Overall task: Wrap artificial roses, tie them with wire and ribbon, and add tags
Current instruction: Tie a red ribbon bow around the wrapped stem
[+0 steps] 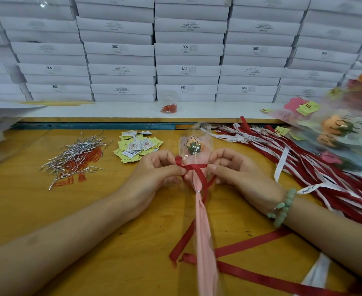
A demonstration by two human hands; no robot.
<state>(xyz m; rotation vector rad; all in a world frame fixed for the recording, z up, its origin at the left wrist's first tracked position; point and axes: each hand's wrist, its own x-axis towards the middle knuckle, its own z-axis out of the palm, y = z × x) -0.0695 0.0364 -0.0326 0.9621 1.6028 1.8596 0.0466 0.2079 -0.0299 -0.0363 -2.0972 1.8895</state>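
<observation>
A wrapped rose (194, 146) in a clear sleeve with pink paper lies along the middle of the wooden table (26, 210), its bloom pointing away from me. A silver wire tie (198, 191) cinches the sleeve below the bloom. A red ribbon (195, 167) crosses the sleeve just above that tie, and its long tails trail toward me. My left hand (154, 174) pinches the ribbon's left side. My right hand (237, 169) pinches its right end.
Silver wire ties and red clips (77, 159) lie in a heap at the left. Yellow and white tags (137, 146) sit beside the rose. Red and white ribbons (304, 167) spread at the right, below finished wrapped roses (338, 129). White boxes (186, 50) are stacked behind.
</observation>
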